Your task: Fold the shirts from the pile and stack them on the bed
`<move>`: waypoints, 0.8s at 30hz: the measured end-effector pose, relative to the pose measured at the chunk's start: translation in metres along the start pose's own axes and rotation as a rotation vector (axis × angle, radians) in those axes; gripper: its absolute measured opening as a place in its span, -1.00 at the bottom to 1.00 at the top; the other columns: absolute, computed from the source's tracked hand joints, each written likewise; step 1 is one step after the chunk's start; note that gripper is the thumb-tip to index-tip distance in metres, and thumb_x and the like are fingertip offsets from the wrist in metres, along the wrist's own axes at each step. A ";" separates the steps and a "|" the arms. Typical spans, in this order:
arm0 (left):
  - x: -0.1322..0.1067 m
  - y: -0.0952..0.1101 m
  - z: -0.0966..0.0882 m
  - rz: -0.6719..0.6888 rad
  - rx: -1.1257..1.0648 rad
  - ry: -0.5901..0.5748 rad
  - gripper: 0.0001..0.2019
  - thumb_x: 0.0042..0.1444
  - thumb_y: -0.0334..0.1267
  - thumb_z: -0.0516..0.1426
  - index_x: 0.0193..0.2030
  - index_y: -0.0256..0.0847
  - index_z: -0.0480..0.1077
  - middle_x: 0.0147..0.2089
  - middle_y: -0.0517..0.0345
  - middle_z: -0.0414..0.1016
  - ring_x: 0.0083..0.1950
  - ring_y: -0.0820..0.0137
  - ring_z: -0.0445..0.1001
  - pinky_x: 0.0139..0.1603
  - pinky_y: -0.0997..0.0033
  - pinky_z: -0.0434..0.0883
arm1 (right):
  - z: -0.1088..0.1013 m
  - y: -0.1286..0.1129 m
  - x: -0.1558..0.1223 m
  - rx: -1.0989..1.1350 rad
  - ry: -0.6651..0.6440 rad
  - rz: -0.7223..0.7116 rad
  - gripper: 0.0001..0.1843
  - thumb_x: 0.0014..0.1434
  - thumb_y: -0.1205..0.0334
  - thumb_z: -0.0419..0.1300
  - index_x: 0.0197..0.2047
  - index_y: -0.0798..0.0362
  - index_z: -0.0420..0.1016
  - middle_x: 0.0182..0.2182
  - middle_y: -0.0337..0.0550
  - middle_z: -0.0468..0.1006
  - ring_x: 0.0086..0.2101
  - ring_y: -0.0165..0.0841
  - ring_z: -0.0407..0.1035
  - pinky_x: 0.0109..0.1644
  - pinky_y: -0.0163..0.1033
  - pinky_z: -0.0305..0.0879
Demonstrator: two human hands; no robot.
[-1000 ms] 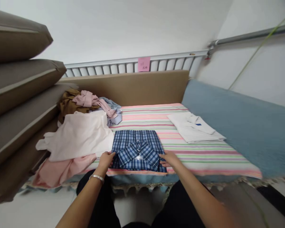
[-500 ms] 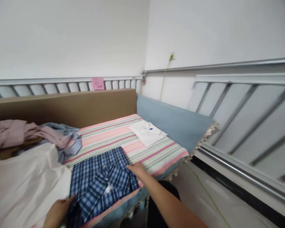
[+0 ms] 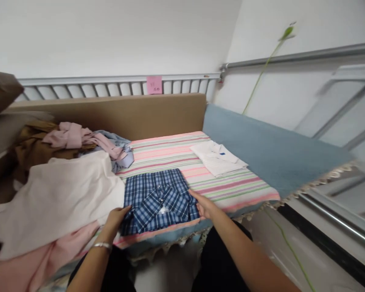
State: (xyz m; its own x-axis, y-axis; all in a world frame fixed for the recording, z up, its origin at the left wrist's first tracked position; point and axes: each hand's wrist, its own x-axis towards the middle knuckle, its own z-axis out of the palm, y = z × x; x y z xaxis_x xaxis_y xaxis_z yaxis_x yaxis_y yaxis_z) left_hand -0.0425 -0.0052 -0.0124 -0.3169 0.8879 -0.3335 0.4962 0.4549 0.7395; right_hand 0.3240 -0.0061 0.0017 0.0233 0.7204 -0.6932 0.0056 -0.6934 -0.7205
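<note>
A folded plaid shirt (image 3: 159, 194) lies at the near edge of the sheet (image 3: 167, 152). My left hand (image 3: 116, 217) and right hand (image 3: 206, 206) grasp its opposite sides, probably so the folds hold square. Farther right rests a folded white shirt (image 3: 220, 160), apart from loose clothes (image 3: 69, 190) heaped left.

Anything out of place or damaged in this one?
The back-left pile of clothes looks untidy, tangled and crumpled, while the plaid shirt and the white shirt on the right lie folded. No spill or damage shows.
</note>
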 end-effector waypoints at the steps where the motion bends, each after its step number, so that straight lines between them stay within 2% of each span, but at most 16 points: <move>1: 0.001 -0.002 0.002 -0.025 -0.013 -0.012 -0.50 -0.30 0.21 0.18 -0.52 -0.29 0.43 -0.59 0.07 0.44 -0.47 0.23 0.43 -0.52 0.35 0.28 | 0.001 -0.002 0.001 0.064 -0.037 0.005 -0.22 0.06 -0.34 0.02 0.10 0.14 0.32 -0.01 0.20 0.47 -0.07 -0.18 0.43 -0.09 -0.07 0.40; 4: 0.002 -0.005 0.008 -0.071 -0.054 -0.042 -0.56 -0.29 0.12 0.22 -0.52 -0.31 0.44 -0.57 0.04 0.46 -0.45 0.24 0.45 -0.51 0.36 0.28 | 0.008 -0.009 0.005 0.063 -0.067 -0.039 -0.36 0.11 -0.21 0.09 0.03 0.17 0.40 -0.03 0.16 0.50 -0.08 -0.20 0.44 -0.06 -0.10 0.41; 7: -0.001 -0.007 0.012 -0.066 -0.098 -0.055 -0.68 -0.27 -0.03 0.24 -0.54 -0.30 0.43 -0.53 0.02 0.51 -0.39 0.24 0.48 -0.44 0.37 0.33 | 0.017 -0.012 0.011 -0.036 0.033 -0.121 -0.58 0.09 0.05 0.21 -0.07 0.17 0.47 0.00 0.12 0.48 -0.01 -0.23 0.39 0.04 -0.15 0.35; 10: -0.005 -0.009 0.014 -0.044 -0.150 -0.048 -0.77 -0.21 -0.12 0.22 -0.52 -0.28 0.44 -0.49 0.04 0.54 -0.34 0.26 0.51 -0.36 0.39 0.37 | 0.020 -0.007 0.018 -0.083 0.080 -0.188 -0.67 0.03 0.20 0.27 -0.13 0.15 0.50 0.03 0.06 0.46 0.06 -0.23 0.32 0.10 -0.17 0.29; 15: -0.012 -0.011 0.016 -0.026 -0.213 -0.015 -0.78 -0.14 -0.16 0.16 -0.39 -0.26 0.47 -0.39 0.06 0.59 -0.24 0.27 0.54 -0.23 0.38 0.43 | 0.021 0.000 0.019 -0.136 0.058 -0.272 -0.69 0.04 0.25 0.22 -0.12 0.15 0.51 -0.08 0.02 0.55 0.03 -0.23 0.36 0.07 -0.17 0.31; 19: -0.024 -0.008 0.010 0.027 -0.185 -0.018 -0.71 -0.18 -0.08 0.15 -0.38 -0.26 0.48 -0.33 0.00 0.60 -0.17 0.16 0.54 -0.13 0.26 0.45 | 0.023 -0.003 0.005 -0.133 0.079 -0.343 -0.77 -0.02 0.25 0.24 -0.24 0.11 0.55 -0.20 -0.05 0.60 -0.03 -0.22 0.40 0.06 -0.16 0.30; 21: -0.027 -0.009 0.002 0.065 -0.176 -0.032 -0.64 -0.20 -0.02 0.13 -0.35 -0.26 0.49 -0.28 -0.03 0.61 -0.12 0.11 0.53 -0.07 0.19 0.45 | 0.024 -0.007 -0.006 -0.104 0.109 -0.388 -0.81 -0.07 0.28 0.26 -0.31 0.10 0.56 -0.25 -0.08 0.62 -0.11 -0.21 0.44 0.03 -0.15 0.31; 24: -0.017 -0.004 -0.020 0.088 -0.211 -0.026 -0.60 -0.30 0.09 0.14 -0.38 -0.15 0.50 -0.25 0.04 0.61 -0.03 0.06 0.50 0.00 0.14 0.45 | 0.019 -0.021 -0.024 -0.037 0.103 -0.464 -0.82 -0.12 0.22 0.30 -0.38 0.10 0.56 -0.35 -0.15 0.62 -0.21 -0.20 0.47 -0.02 -0.12 0.33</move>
State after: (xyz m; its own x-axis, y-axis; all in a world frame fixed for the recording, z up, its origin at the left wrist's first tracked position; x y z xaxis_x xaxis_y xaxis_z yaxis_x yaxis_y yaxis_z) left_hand -0.0552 -0.0234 0.0021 -0.2573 0.9263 -0.2752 0.3404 0.3534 0.8714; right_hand 0.3045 -0.0089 0.0330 0.1087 0.9504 -0.2915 0.0743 -0.3002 -0.9510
